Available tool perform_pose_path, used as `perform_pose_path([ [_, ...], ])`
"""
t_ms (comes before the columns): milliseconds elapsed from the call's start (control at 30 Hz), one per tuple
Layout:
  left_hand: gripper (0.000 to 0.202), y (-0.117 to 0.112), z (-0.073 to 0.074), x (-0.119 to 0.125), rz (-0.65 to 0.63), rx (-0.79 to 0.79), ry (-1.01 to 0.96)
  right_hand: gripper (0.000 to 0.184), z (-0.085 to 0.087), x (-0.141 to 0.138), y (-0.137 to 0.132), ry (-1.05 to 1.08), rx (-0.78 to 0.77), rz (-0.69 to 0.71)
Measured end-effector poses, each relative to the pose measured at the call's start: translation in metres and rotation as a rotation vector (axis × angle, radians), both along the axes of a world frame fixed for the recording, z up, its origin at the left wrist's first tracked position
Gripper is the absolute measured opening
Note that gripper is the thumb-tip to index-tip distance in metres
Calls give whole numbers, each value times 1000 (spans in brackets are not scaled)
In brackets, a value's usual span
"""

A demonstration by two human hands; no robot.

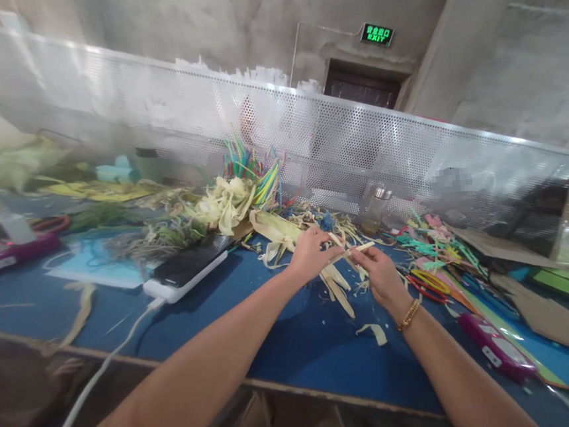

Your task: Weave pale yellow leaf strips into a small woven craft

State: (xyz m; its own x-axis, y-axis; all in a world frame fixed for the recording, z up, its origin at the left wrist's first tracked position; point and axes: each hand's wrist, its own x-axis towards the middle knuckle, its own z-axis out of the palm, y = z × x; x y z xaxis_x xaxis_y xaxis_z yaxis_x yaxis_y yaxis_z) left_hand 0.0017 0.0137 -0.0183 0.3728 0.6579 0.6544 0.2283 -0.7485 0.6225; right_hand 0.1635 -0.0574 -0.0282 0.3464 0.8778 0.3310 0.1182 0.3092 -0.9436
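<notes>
Above the blue table, my left hand [312, 254] is closed around part of a pale husk strip [362, 248]. My right hand [377, 273], with a gold bracelet [409, 314] at the wrist, pinches the same pale piece from the other side. Its ends stick out past the fingers, and the grip itself is partly hidden. Loose husk strips [338, 292] hang or lie just below the hands; I cannot tell which. A small curled husk scrap [373, 332] lies nearer the front edge. Behind my left hand rests a broad husk leaf [276, 231].
Left of my arms lies a phone [190, 268] on a white power bank [186, 285] with a cable. Husk bundles [224, 205] and coloured stems sit behind. At right are purple power strips [495, 348], cardboard [557, 316] and a glass jar [378, 208]. A perforated metal screen [307, 132] borders the back.
</notes>
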Motion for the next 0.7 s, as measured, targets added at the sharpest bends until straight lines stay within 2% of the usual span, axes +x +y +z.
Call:
perform_pose_path([
  [133, 28, 1, -4, 2, -183, -95, 79, 32, -1, -2, -1, -20, -10, -7],
  [233, 26, -2, -5, 4, -260, -190, 51, 33, -3, -5, 0, 19, -6, 18],
  [300, 23, -5, -4, 5, -310, -313, -13, 31, -4, -7, 0, 36, -12, 39],
  [433, 19, -12, -2, 6, -454, -714, -169, 29, -3, -9, -1, -7, 6, 43],
  [500, 20, -14, -1, 6, -486, -878, -204, 29, -2, -9, -2, -49, 23, 28],
  [600, 24, -15, 0, 6, -488, -1008, -243, 28, -1, -9, -2, -79, 35, 47],
  [700, 25, -15, -1, 6, -525, -1051, -304, 27, -1, -9, -2, -84, 30, 42],
])
